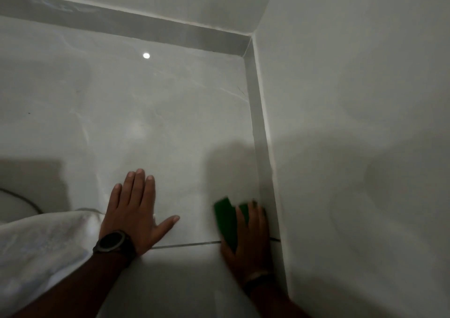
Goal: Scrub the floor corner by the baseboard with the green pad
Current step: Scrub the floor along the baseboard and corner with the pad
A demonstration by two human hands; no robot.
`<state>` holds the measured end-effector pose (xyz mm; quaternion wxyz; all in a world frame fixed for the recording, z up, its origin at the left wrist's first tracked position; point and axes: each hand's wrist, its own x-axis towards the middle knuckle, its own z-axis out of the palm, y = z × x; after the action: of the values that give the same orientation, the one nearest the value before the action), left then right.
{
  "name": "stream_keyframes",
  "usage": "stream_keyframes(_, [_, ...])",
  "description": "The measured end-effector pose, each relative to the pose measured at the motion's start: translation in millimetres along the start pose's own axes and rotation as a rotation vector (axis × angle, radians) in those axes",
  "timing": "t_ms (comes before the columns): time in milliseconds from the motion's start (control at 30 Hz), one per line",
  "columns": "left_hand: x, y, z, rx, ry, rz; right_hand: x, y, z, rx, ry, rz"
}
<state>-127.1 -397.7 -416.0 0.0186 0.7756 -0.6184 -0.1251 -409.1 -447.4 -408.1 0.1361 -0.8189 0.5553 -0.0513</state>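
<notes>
A: Start with the big picture. How much of the floor looks dealt with?

B: Hard to call. The glossy grey tile reflects a ceiling light, and I can't pick out suds, wet streaks or a dirty patch. The light is dim, so nothing shows a cleaned zone against an uncleaned one.

A: And the baseboard?

B: It runs along the right-hand wall up to the corner, where it meets the strip along the far wall. The corner itself is well apart from the hands, with nothing on it.

A: So where is the work?

B: Low down on the right. The right hand lies over the green pad, fingers curled across its top, pressing it flat to the floor just beside the baseboard, about where a grout line crosses. That hand is blurred, which I read as mid-stroke.

A: The other hand?

B: The left hand is spread wide, palm flat on the tile, gripping nothing. It looks like a brace. A dark watch is on that wrist, and a white cloth lies beside the forearm.

A: Your verdict?

B: Scrubbing along the baseboard is under way, I'd judge, but the stretch up to the corner looks left to do
</notes>
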Motion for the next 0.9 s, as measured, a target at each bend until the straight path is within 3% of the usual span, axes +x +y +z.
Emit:
stream_keyframes(167, [-0.3, 1.5, -0.4, 0.007, 0.017, 0.002, -113.8, 17.1, 22.0, -0.032, 0.019, -0.012])
stream_keyframes(333, [-2.4, 2.7, 1.8, 0.003, 0.027, 0.000, -109.0, 18.8, 26.4, -0.022, 0.112, -0.030])
stream_keyframes(433, [-1.9, 1.1, 3.6, 0.008, 0.025, 0.001, -64.8, 13.0, 18.5, 0.026, 0.089, -0.086])
stream_keyframes(633, [0.4, -1.0, 5.7, -0.001, 0.026, 0.002, 97.6, -3.8, 2.5, 0.014, 0.065, -0.028])
stream_keyframes(900, [2.6, -1.7, 10.7, -0.014, 0.071, 0.001, 260.1, -9.7, -11.1, -0.123, 0.039, -0.127])
